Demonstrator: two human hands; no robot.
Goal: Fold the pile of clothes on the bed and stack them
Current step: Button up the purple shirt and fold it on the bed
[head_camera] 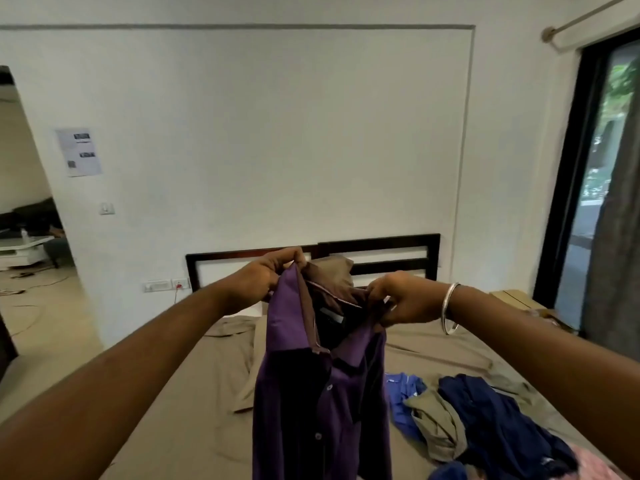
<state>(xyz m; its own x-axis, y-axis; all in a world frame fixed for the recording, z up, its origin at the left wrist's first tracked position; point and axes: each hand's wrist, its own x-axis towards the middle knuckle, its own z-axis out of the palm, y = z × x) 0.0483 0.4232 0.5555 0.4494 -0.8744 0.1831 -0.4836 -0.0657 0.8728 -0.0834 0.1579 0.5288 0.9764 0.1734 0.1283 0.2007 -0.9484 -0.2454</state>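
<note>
**Purple shirt held up at the collar, pile waiting**

We find the dark purple buttoned cotton shirt (322,393) hanging above the beige-sheeted bed (180,420). The left hand (266,275) and right hand (405,303) each pinch its collar, apparently to let it drop straight before folding. To the right lies the unfolded heap of blue, navy and olive clothes (485,420). Beyond, the dark wooden headboard (381,247) obstructs nothing.

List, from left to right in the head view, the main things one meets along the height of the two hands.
White wall socket strip → left hand → purple button shirt held up by both hands → right hand → silver metal bangle → grey curtain.
</note>
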